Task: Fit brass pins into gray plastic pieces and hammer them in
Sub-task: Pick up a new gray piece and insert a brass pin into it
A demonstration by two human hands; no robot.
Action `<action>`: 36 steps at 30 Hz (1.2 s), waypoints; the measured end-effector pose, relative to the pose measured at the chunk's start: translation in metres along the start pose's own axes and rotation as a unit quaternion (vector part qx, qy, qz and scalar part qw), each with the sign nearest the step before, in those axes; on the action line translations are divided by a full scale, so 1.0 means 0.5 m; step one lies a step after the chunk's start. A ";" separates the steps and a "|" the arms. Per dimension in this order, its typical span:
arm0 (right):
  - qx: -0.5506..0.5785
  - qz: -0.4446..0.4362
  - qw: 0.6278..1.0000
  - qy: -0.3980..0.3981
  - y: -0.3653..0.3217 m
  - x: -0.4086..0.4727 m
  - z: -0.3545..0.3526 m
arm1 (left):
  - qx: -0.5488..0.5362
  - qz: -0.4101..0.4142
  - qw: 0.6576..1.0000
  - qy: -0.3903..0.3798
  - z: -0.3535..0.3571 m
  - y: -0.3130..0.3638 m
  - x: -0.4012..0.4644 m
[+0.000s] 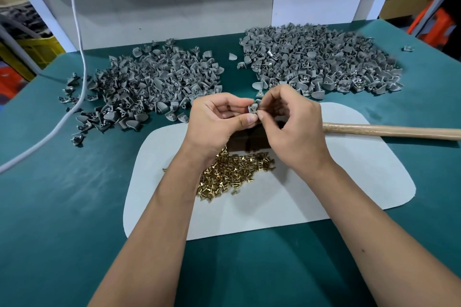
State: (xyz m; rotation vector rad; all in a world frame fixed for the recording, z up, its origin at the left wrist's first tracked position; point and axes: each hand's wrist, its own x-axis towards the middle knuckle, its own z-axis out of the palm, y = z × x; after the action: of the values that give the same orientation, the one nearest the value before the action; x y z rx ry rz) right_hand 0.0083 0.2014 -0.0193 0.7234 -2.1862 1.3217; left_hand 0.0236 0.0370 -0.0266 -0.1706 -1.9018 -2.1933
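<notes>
One small gray plastic piece is held raised above the white mat, pinched between the fingertips of the left hand and the right hand. Whether a pin is seated in it cannot be determined. A loose heap of brass pins is spread on the mat, partly covered by the left wrist. Two large heaps of gray plastic pieces are laid on the green table surface beyond the mat: one at the far left, one at the far right. A wooden hammer handle is laid across the mat's right side; its head is hidden behind the hands.
</notes>
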 end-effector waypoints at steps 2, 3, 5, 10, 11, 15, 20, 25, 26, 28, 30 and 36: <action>0.016 -0.004 1.000 -0.013 0.001 0.004 -0.007 | -0.016 -0.005 1.000 0.006 -0.001 0.001 -0.001; 0.019 -0.007 1.000 -0.018 0.002 0.005 -0.010 | -0.027 -0.008 1.000 0.008 -0.002 0.002 -0.002; 0.012 -0.015 1.000 -0.020 0.003 0.007 -0.015 | -0.039 -0.016 0.999 0.006 -0.003 0.004 -0.004; -0.048 -0.063 0.997 -0.002 0.008 0.011 -0.019 | -0.051 -0.041 0.998 -0.013 -0.008 0.009 -0.004; -0.053 -0.070 0.996 -0.002 0.010 0.012 -0.020 | -0.054 -0.045 0.997 -0.016 -0.008 0.010 -0.004; -0.067 -0.084 0.994 -0.007 0.012 0.013 -0.018 | -0.053 -0.046 0.997 -0.015 -0.004 0.012 -0.004; -0.070 -0.061 0.996 0.012 0.014 0.013 -0.015 | 0.050 0.031 0.998 0.007 0.007 0.008 -0.002; -0.065 -0.025 0.997 0.016 0.015 0.012 -0.012 | 0.079 0.048 0.995 0.026 0.025 0.002 -0.004; -0.063 -0.022 0.998 0.016 0.015 0.012 -0.012 | 0.078 0.043 0.996 0.027 0.027 0.002 -0.004; -0.064 -0.018 0.998 0.017 0.014 0.010 -0.011 | 0.082 0.035 0.996 0.025 0.029 0.002 -0.006; -0.071 -0.013 0.997 0.019 0.012 0.009 -0.012 | 0.095 0.033 0.995 0.026 0.032 0.002 -0.008; -0.080 0.007 0.996 0.027 0.005 0.005 -0.006 | 0.113 0.028 0.993 0.031 0.038 0.000 -0.007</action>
State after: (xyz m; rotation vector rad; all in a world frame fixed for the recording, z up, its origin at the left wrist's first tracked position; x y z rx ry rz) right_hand 0.0053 0.2047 -0.0180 0.6053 -2.2272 1.1440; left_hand 0.0259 0.0559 -0.0245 -0.1143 -2.0658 -1.9065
